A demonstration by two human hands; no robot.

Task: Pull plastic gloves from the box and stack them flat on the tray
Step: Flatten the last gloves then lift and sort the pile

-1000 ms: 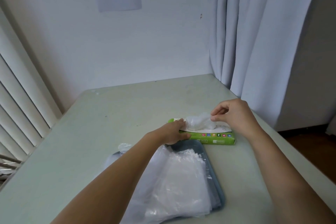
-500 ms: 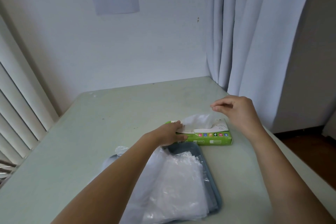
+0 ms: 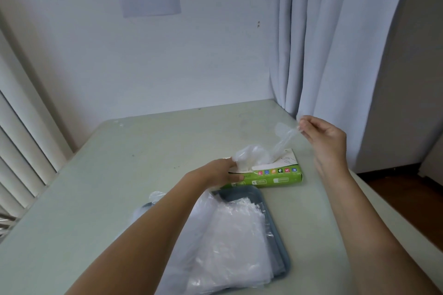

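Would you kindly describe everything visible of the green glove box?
The glove box is a long, flat carton, seemingly cardboard, white on top and green on its front, with a row of small coloured icons. It lies flat on the table just beyond the grey tray. Crumpled clear plastic bulges from its top opening, and the right hand pinches a glove stretched up from it. The left hand holds its left end.

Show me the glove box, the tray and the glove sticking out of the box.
glove box [image 3: 275, 179], head view, green front side.
tray [image 3: 239, 195], head view, bare far corner.
glove [image 3: 284, 136], head view, stretched part above the box.
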